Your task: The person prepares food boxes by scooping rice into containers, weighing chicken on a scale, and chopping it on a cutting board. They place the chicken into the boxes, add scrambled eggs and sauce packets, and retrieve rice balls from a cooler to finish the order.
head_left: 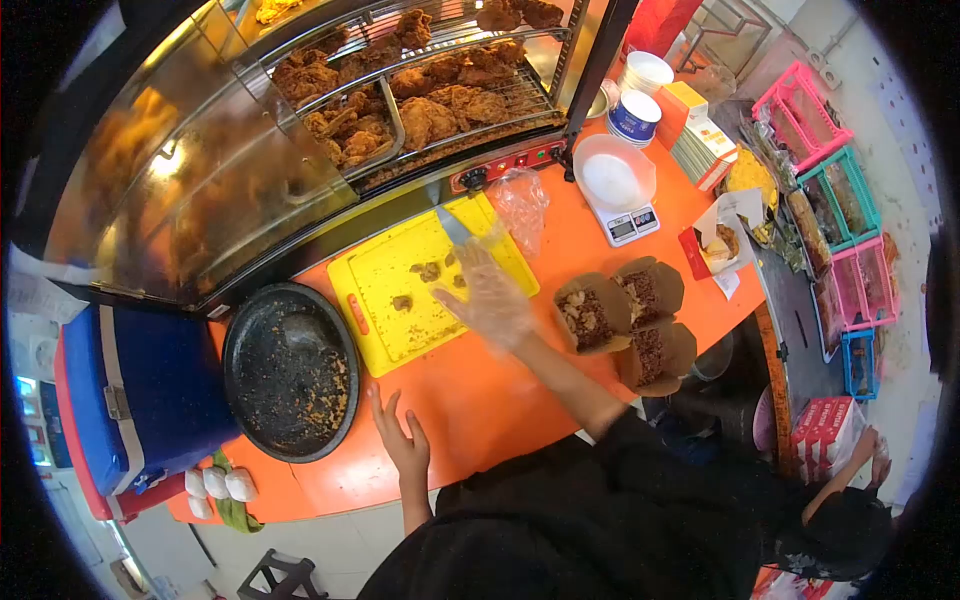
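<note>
My right hand (pixel 490 300), in a clear plastic glove, reaches over the yellow cutting board (pixel 385 270), its fingers near small brown meat pieces (pixel 430 271). A knife (pixel 452 224) lies on the board's far side, just beyond the gloved fingertips. Whether anything is under the palm is hidden. My left hand (pixel 405 440) is bare, held over the orange table (pixel 450 415) with fingers apart and nothing in it. Right of my right hand stand open brown boxes (pixel 590 313) holding dark grains; the left one also has pale pieces on top.
A glass cabinet of fried chicken (pixel 430 110) rises behind the board. A black round tray (pixel 290 370) and blue cooler (pixel 150 390) stand left. A scale (pixel 632 226), cups (pixel 635 115) and cartons (pixel 705 155) sit right. Another person (pixel 835 530) is at lower right.
</note>
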`<state>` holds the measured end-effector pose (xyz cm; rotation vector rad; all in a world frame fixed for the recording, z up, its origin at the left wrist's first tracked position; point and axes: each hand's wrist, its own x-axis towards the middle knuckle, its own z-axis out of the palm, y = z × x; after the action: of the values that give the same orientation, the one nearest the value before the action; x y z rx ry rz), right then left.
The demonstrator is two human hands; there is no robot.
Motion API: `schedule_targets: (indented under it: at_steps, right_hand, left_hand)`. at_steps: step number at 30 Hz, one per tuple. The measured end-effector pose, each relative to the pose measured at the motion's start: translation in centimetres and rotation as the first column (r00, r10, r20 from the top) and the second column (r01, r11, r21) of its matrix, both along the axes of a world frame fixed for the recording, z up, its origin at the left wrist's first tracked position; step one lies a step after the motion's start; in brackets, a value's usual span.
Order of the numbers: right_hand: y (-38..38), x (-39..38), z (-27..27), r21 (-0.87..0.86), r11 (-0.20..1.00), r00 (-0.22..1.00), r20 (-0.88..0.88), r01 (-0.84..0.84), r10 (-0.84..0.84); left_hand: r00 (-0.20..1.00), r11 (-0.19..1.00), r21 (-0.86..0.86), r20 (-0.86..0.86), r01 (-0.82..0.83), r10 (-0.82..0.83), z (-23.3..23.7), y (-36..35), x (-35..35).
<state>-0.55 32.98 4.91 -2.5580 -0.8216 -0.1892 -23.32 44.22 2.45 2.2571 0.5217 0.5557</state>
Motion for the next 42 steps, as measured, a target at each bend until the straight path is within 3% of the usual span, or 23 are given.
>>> schedule_targets:
  at_steps: [1, 3, 4, 6, 8, 10, 13, 15, 17, 20, 22, 24, 25, 29, 31, 33, 34, 35, 36, 37, 39, 40, 42]
  right_hand:
    - [1.9, 0.6, -4.1, 0.005, 1.0, 1.0, 0.004, 0.007, -0.007]
    - [5.0, 2.2, -9.0, 0.012, 0.982, 0.968, -0.174, 0.187, -0.182]
    - [6.0, 2.4, -8.2, 0.023, 0.976, 0.963, -0.17, 0.217, -0.21]
    - [7.2, 1.3, -5.6, 0.014, 1.0, 0.941, -0.338, 0.021, -0.015]
    - [9.7, -0.7, -5.8, -0.015, 0.994, 0.953, -0.285, 0.106, -0.105]
    - [11.0, -1.2, -6.5, -0.044, 0.984, 0.96, -0.215, 0.175, -0.18]
    - [11.7, -1.2, -10.2, -0.083, 0.996, 0.933, -0.355, 0.03, -0.058]
    - [10.3, -0.6, -11.8, -0.137, 0.985, 0.981, -0.174, -0.107, 0.082]
    - [7.6, -1.9, -6.2, -0.052, 0.997, 0.998, 0.027, -0.049, 0.05]
    - [2.9, -3.8, -5.6, 0.118, 0.989, 0.988, 0.113, 0.093, -0.106]
    - [-1.8, -4.7, -8.8, 0.036, 0.974, 0.968, 0.106, 0.225, -0.228]
    - [-3.2, -5.1, -4.6, -0.369, 0.892, 0.849, -0.352, 0.262, -0.395]
    - [-4.3, -5.4, -4.9, -0.391, 0.889, 0.853, -0.353, 0.238, -0.384]
    - [-6.6, -4.8, -9.5, 0.027, 0.979, 0.951, -0.246, 0.2, -0.188]
    - [-6.5, -5.6, -9.1, 0.13, 0.974, 0.964, -0.218, 0.185, -0.154]
    - [-5.1, -7.0, -4.5, 0.148, 0.989, 0.99, -0.14, 0.016, 0.005]
    - [-4.0, -7.1, -3.6, 0.14, 0.99, 0.989, -0.15, 0.016, 0.005]
    - [-2.5, -6.5, -2.9, 0.086, 0.989, 0.992, 0.06, -0.118, 0.113]
    - [-1.6, -6.2, -3.3, 0.051, 0.982, 0.972, 0.157, -0.184, 0.174]
    - [-0.7, -5.8, -3.7, 0.011, 0.97, 0.939, 0.254, -0.242, 0.231]
    - [0.4, -4.9, -6.4, -0.109, 0.992, 0.997, 0.024, -0.067, 0.07]
    - [0.7, -4.2, -5.4, -0.109, 0.992, 0.998, 0.017, -0.065, 0.067]
    - [1.3, -3.0, -1.7, -0.489, 0.829, 0.924, -0.374, -0.271, 0.081]
  left_hand:
    - [1.0, 1.0, -0.01, 0.009, 0.024, -0.024, 0.4, 0.2, 0.0]
    - [0.999, 0.998, 0.031, -0.003, 0.05, -0.05, 0.6, 0.8, -1.2]
    - [1.0, 0.999, 0.047, -0.006, 0.023, -0.023, 0.4, 1.1, -2.1]
    - [0.999, 0.998, 0.059, -0.016, 0.028, -0.027, 0.0, 2.1, -3.2]
    - [0.998, 0.999, 0.011, -0.042, -0.042, 0.043, -0.3, 2.8, -4.5]
    - [0.998, 1.0, 0.03, -0.068, -0.008, 0.01, -0.4, 3.7, -5.2]
    - [0.997, 0.998, 0.062, -0.077, 0.013, -0.008, -0.5, 4.8, -5.5]
    - [0.998, 0.997, 0.07, -0.063, 0.025, -0.021, -0.8, 5.5, -4.8]
    - [0.998, 0.994, 0.097, -0.051, 0.048, -0.043, -0.7, 5.8, -3.5]
    - [0.995, 0.991, 0.088, -0.01, 0.102, -0.101, -0.9, 5.9, -2.3]
    - [0.985, 0.99, 0.043, 0.103, 0.135, -0.139, -0.8, 6.3, 0.6]
    - [0.98, 0.99, -0.052, 0.155, 0.132, -0.122, -0.6, 6.6, 3.6]
    - [0.978, 0.985, -0.118, 0.179, 0.13, -0.107, -0.5, 6.8, 5.6]
    - [0.953, 0.961, -0.099, 0.188, 0.257, -0.236, 1.0, 9.2, 12.9]
    - [0.943, 0.95, 0.084, 0.124, 0.299, -0.308, 1.4, 10.7, 15.7]
    - [0.906, 0.857, 0.372, 0.087, 0.356, -0.414, 1.6, 11.7, 18.7]
    - [0.908, 0.86, 0.362, 0.081, 0.358, -0.412, 1.3, 12.0, 20.2]
    - [0.881, 0.791, 0.443, 0.004, 0.423, -0.473, 0.9, 12.3, 21.7]
    - [0.849, 0.708, 0.514, -0.08, 0.485, -0.523, 0.4, 12.5, 22.4]
    - [0.85, 0.709, 0.512, -0.084, 0.485, -0.521, -0.8, 12.9, 22.7]
    - [0.856, 0.761, 0.395, -0.188, 0.514, -0.481, -4.1, 13.9, 23.7]
    - [0.854, 0.759, 0.392, -0.194, 0.519, -0.484, -5.3, 14.0, 23.9]
    - [0.868, 0.831, 0.253, -0.111, 0.495, -0.483, -7.4, 14.1, 23.6]
